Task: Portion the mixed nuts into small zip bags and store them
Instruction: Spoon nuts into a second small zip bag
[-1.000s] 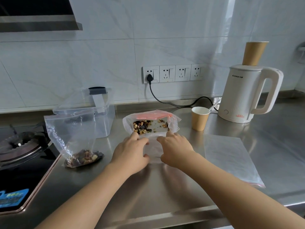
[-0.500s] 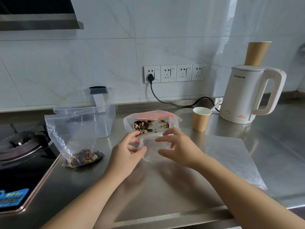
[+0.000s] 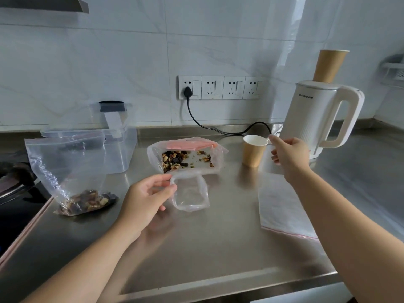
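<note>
- Now split apart: left hand [image 3: 146, 196] alone at the small zip bag [image 3: 189, 193], right hand [image 3: 288, 155] gone off to the right of centre, beside the paper cup [image 3: 254, 150].
- A second ago, both hands pressed side by side on that small bag at frame centre; half a second ago, lifting off it, fingers spreading.
- Left hand: thumb and fingertips pinching the bag's near rim, mouth propped open into a rounded loop, bag empty and resting on the table [image 3: 207, 248].
- Right hand: fingers loosely curled, thumb and forefinger closing on a pale thin thing at the cup's rim, probably a spoon handle; too small to name for sure.
- Mixed nuts [image 3: 175, 160] just behind the small bag, in the larger open bag [image 3: 153, 154] with the pink strip, centre of frame.
- Already portioned, by the look of it: another bag [image 3: 65, 167] with nuts at its bottom, standing at left before a clear plastic box [image 3: 122, 149].
- Spare flat bag [image 3: 282, 206] lying at lower right; white kettle [image 3: 312, 119] at upper right.
- Reads as a switch from opening the bag to fetching a scoop, so filling likely next; sealing and storing not yet done.
</note>
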